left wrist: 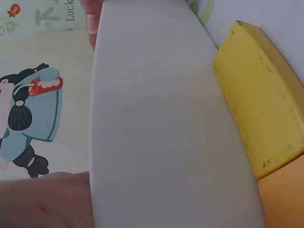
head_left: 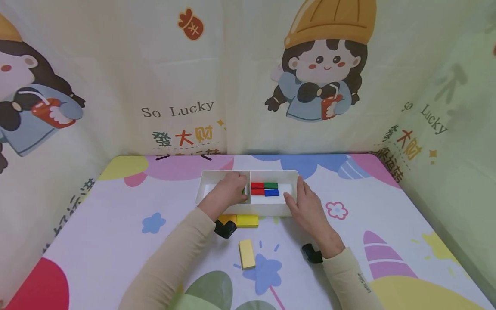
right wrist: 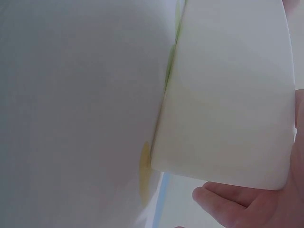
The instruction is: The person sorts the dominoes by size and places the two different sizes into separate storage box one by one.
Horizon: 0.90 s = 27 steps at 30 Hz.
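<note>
Left hand (head_left: 228, 190) in left compartment of white box (head_left: 275, 210), pinching green piece (head_left: 243, 191), mostly hidden. Right hand (head_left: 311, 211) grips box's right end, fingers outside. Right compartment: two red blocks (head_left: 257, 192) left, green block (head_left: 271, 185) far right, blue block (head_left: 272, 193) near right. Yellow block (head_left: 248, 221), orange block (head_left: 230, 218) at near side; pale block (head_left: 246, 254) nearer.

Forearms (head_left: 170, 262) stretched forward, left fingers (head_left: 238, 178) curled, right thumb (head_left: 290, 202) parted from right fingers (head_left: 300, 187)
</note>
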### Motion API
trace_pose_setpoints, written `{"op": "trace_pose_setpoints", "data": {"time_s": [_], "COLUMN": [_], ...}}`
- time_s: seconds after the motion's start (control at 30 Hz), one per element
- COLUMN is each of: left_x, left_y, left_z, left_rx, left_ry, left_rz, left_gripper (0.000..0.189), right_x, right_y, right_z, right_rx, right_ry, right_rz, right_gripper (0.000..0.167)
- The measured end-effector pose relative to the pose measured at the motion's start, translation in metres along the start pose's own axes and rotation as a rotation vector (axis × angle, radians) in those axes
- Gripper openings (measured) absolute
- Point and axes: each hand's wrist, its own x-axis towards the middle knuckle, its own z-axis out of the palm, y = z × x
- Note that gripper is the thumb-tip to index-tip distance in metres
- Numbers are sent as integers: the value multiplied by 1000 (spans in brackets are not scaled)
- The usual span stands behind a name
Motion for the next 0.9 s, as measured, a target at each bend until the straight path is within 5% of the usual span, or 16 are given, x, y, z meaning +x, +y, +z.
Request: {"op": "trace_pose_setpoints", "data": {"time_s": [0.47, 0.9], "left_x": [6, -44], "left_y": [-1, 1], "left_z": [5, -7], "left_rx": [-14, 148], "left_ry": [13, 224], "left_rz": [-105, -17], "left_gripper": [49, 46], "right_x": [-1, -1], "right_y": [-1, -1], "right_z": [0, -1], "right_rx": [2, 5], "right_ry": [3, -14], "right_rz": [-10, 7], "right_gripper": [76, 77]}}
